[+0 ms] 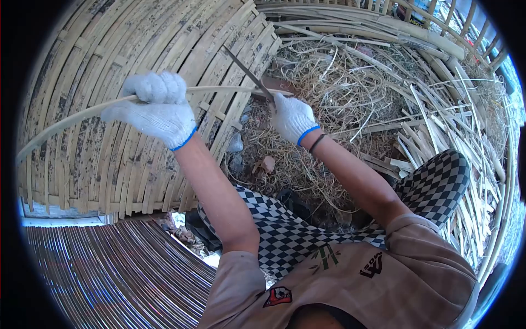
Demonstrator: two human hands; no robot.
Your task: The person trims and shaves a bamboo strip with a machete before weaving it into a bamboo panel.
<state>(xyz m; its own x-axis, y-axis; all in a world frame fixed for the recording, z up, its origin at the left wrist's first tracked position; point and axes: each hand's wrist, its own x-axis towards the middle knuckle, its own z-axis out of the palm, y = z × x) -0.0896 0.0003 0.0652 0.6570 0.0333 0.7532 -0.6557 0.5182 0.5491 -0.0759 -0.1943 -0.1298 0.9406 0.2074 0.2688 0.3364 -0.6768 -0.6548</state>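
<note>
**Bamboo strip being worked against a knife blade**

The left hand is closing its gloved fingers around a long bamboo strip, which is arching out in front of the woven bamboo panel. The right hand is gripping a knife just right of the panel's edge, blade meeting the strip's end. Shavings are crowding the ground beyond that edge, leaving little open room.

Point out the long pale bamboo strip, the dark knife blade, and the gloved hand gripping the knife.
Long pale bamboo strip [71,118], head view, on its bare span left of the left hand.
Dark metal knife blade [245,68], head view, mid-blade.
White-gloved right hand [293,118], head view, back of the glove.
</note>
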